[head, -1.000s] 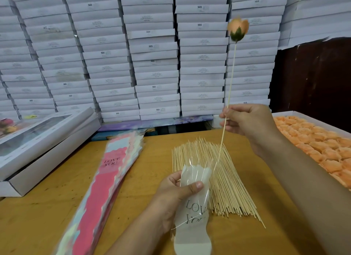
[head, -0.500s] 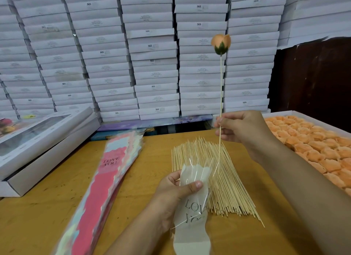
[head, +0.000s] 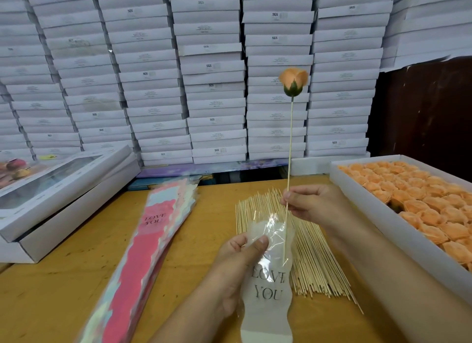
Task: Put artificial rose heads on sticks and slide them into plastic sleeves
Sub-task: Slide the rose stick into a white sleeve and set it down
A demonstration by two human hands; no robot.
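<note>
We see the right hand (head: pixel 310 204) pinching the stick (head: pixel 290 148) upright, its orange rose (head: pixel 293 82) on top. The stick's lower end sits inside the clear sleeve (head: pixel 268 278) held in the left hand (head: pixel 237 271); the tip blurs behind glare. The sleeve's foot runs off the frame above the bench (head: pixel 51 291).

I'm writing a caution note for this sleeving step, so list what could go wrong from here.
1. The stick is thin and long; its tip is already inside the plastic sleeve, so a skewed push might pierce the film.
2. The left hand holds the sleeve only near its mouth; the mouth may close and snag the rose head.
3. The right hand pinches low, so the stick might bend.
</note>
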